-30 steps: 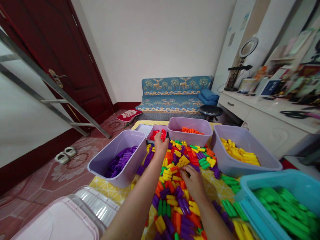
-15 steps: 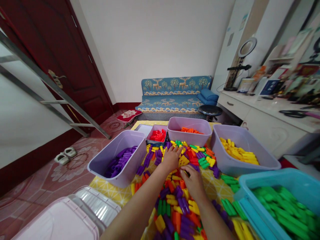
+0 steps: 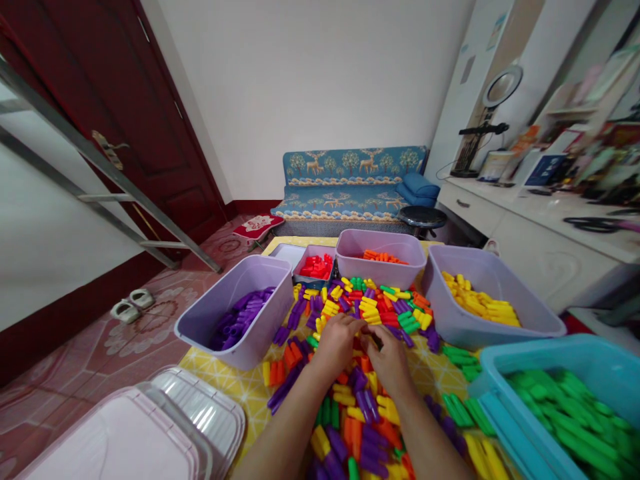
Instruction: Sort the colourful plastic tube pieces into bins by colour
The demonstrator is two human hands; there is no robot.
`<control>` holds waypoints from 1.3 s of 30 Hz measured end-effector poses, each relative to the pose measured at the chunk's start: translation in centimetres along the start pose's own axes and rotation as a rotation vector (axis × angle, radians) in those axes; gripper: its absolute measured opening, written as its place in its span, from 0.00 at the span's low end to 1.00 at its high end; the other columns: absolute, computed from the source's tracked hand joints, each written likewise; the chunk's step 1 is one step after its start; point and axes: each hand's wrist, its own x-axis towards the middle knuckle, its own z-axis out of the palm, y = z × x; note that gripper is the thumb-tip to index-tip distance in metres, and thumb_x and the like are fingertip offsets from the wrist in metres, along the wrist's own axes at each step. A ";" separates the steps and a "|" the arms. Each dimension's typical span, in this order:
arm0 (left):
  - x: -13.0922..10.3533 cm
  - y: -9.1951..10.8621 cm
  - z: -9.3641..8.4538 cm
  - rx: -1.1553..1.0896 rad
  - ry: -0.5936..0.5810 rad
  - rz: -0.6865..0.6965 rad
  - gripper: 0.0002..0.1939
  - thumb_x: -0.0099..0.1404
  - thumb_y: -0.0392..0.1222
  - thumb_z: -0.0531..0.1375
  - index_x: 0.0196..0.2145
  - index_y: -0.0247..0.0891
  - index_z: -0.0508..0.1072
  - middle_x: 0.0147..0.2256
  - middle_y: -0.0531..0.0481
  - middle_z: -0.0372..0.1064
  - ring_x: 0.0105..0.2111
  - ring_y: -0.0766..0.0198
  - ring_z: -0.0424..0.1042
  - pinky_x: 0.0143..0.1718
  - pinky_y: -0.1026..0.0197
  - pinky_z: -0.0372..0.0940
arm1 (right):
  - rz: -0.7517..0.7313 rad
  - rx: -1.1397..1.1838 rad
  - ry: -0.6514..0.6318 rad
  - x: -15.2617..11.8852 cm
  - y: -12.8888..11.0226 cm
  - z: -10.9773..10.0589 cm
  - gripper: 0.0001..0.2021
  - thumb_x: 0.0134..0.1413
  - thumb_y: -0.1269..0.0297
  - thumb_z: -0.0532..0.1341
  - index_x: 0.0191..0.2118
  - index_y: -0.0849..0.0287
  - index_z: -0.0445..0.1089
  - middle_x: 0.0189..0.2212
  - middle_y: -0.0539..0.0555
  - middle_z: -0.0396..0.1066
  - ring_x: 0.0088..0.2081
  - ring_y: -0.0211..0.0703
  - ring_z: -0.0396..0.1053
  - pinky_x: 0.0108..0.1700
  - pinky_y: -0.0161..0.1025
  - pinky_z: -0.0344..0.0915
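My left hand [image 3: 341, 341] and my right hand [image 3: 386, 355] meet over a spread of colourful plastic building blocks [image 3: 369, 407] in purple, yellow, orange, red and green. The fingers of both hands are curled inward and their tips come together. Whatever they pinch is hidden by the fingers. Just beyond them lie yellow blocks [image 3: 370, 309] and red blocks [image 3: 386, 312]. Between my forearms are more tube-like blocks, some joined side by side.
Around the blocks stand a bin of purple pieces [image 3: 273, 343], a small box of red pieces [image 3: 300, 270], a bin of orange pieces [image 3: 380, 270], a bin of yellow pieces [image 3: 500, 333] and a turquoise bin [image 3: 560, 350] of green pieces. Lids [image 3: 115, 433] lie at the lower left.
My left hand has drawn back from the blocks farther away and now touches my right hand, its fingers curled. My right hand has stayed in nearly the same place.
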 end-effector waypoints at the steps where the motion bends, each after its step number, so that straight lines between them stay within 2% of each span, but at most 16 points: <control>1: -0.4 0.1 0.1 -0.023 0.025 -0.002 0.22 0.58 0.27 0.54 0.49 0.39 0.71 0.40 0.45 0.73 0.40 0.57 0.68 0.45 0.57 0.63 | 0.006 0.001 0.003 0.0 0.0 0.0 0.11 0.51 0.65 0.55 0.40 0.60 0.70 0.38 0.57 0.74 0.42 0.48 0.71 0.47 0.44 0.65; 3: -1.1 0.2 0.1 -0.051 0.070 -0.013 0.23 0.58 0.26 0.52 0.50 0.39 0.71 0.40 0.44 0.72 0.41 0.58 0.69 0.45 0.57 0.64 | 0.021 0.000 0.008 0.0 0.1 0.1 0.13 0.51 0.65 0.55 0.42 0.60 0.69 0.40 0.57 0.73 0.43 0.47 0.71 0.47 0.44 0.66; 6: -1.7 0.3 0.2 -0.087 0.103 -0.015 0.20 0.60 0.27 0.52 0.46 0.39 0.74 0.38 0.44 0.73 0.40 0.59 0.70 0.43 0.58 0.64 | 0.015 -0.032 -0.012 -0.1 0.1 0.1 0.19 0.50 0.68 0.54 0.49 0.60 0.67 0.46 0.58 0.71 0.46 0.47 0.70 0.49 0.45 0.66; 10: -2.0 0.2 0.3 -0.142 0.132 -0.006 0.18 0.60 0.28 0.52 0.43 0.39 0.75 0.36 0.45 0.73 0.39 0.59 0.70 0.43 0.58 0.64 | -0.097 -0.157 -0.134 -0.2 -0.2 0.1 0.30 0.46 0.74 0.52 0.58 0.57 0.61 0.55 0.56 0.66 0.56 0.46 0.63 0.58 0.48 0.58; 13: -2.2 0.3 0.4 -0.210 0.156 0.004 0.20 0.58 0.25 0.52 0.44 0.39 0.75 0.39 0.45 0.72 0.41 0.60 0.70 0.45 0.58 0.64 | -0.126 -0.211 -0.183 -0.2 -0.4 0.1 0.30 0.44 0.76 0.51 0.57 0.57 0.63 0.55 0.55 0.67 0.56 0.46 0.64 0.59 0.48 0.58; 20: -2.4 1.0 0.3 -0.259 0.199 -0.074 0.26 0.56 0.24 0.52 0.51 0.40 0.69 0.50 0.44 0.65 0.50 0.59 0.65 0.52 0.56 0.62 | -0.073 -0.092 -0.076 -0.1 0.0 0.3 0.28 0.44 0.74 0.53 0.55 0.57 0.63 0.50 0.55 0.69 0.52 0.45 0.66 0.56 0.46 0.62; 25: -2.4 0.8 0.7 -0.213 0.170 -0.063 0.22 0.58 0.26 0.54 0.49 0.40 0.69 0.46 0.45 0.70 0.46 0.58 0.67 0.50 0.55 0.62 | -0.130 -0.053 -0.067 -0.3 0.1 0.0 0.27 0.43 0.76 0.53 0.53 0.58 0.64 0.49 0.55 0.70 0.50 0.44 0.67 0.54 0.44 0.63; 28: -2.5 0.9 0.8 -0.174 0.191 -0.085 0.20 0.58 0.27 0.54 0.47 0.40 0.70 0.42 0.45 0.71 0.43 0.57 0.68 0.47 0.55 0.63 | -0.229 -0.218 -0.045 -0.6 -1.0 -0.2 0.25 0.44 0.78 0.53 0.52 0.61 0.65 0.48 0.57 0.70 0.50 0.46 0.65 0.56 0.46 0.60; 31: -2.6 1.0 0.8 -0.134 0.234 -0.132 0.19 0.56 0.27 0.55 0.44 0.38 0.70 0.40 0.45 0.72 0.42 0.56 0.68 0.45 0.56 0.63 | -0.285 -0.473 -0.049 -1.0 -2.9 -0.5 0.23 0.50 0.78 0.52 0.53 0.62 0.65 0.47 0.58 0.71 0.49 0.49 0.64 0.56 0.49 0.56; 35: -2.6 0.9 1.0 -0.060 0.254 -0.163 0.13 0.56 0.28 0.55 0.39 0.36 0.71 0.35 0.44 0.72 0.38 0.56 0.69 0.42 0.57 0.62 | -0.232 -0.741 -0.130 -1.2 -5.7 -0.7 0.20 0.57 0.76 0.51 0.54 0.62 0.65 0.44 0.59 0.72 0.47 0.51 0.64 0.50 0.48 0.57; 39: -2.5 0.9 0.9 0.005 0.214 -0.156 0.07 0.57 0.29 0.54 0.29 0.36 0.70 0.29 0.46 0.70 0.33 0.58 0.67 0.37 0.59 0.60 | -0.200 -0.898 -0.218 -1.0 -7.1 -0.7 0.14 0.59 0.75 0.51 0.48 0.62 0.69 0.40 0.61 0.72 0.44 0.51 0.65 0.44 0.46 0.58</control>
